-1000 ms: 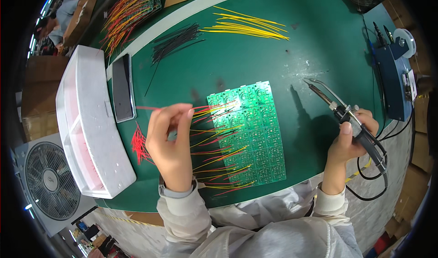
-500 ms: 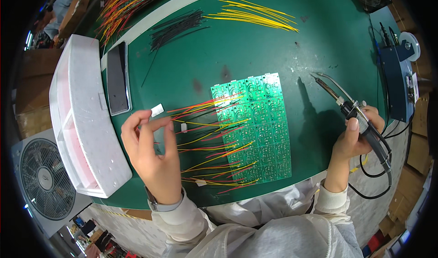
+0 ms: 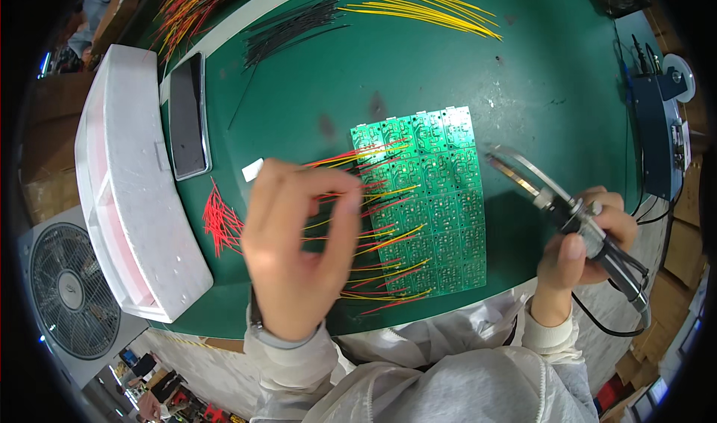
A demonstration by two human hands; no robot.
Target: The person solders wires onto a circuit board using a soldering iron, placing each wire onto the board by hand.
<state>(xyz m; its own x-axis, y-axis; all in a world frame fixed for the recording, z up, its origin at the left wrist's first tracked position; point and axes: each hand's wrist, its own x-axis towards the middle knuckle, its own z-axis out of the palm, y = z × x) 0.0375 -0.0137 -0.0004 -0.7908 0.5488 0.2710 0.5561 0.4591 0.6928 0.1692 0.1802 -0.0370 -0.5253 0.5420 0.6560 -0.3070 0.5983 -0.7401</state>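
Observation:
My left hand [image 3: 287,262] is over the wires left of the circuit boards, slightly blurred. Its thumb and index fingertip come together; any thin thing between them cannot be made out. A panel of green circuit boards [image 3: 448,199] lies on the bench, with red and yellow wires [image 3: 381,236] running leftward from its left part. In my right hand [image 3: 586,244], a soldering iron [image 3: 556,210] with a thin metal tube beside its tip points up and left, close to the panel's right edge. A pile of loose red wires [image 3: 219,221] is left of my left hand.
Black wires [image 3: 291,31] and yellow wires [image 3: 426,10] lie at the back. A phone [image 3: 188,116] rests beside a white foam tray [image 3: 138,176] on the left. At right stands a blue soldering unit [image 3: 653,131] with a spool. A fan [image 3: 71,288] is beyond the bench.
My left hand has moved right, from over the red wires to the wires by the panel, uncovering the red pile. The soldering iron's tip has moved down and left, closer to the panel.

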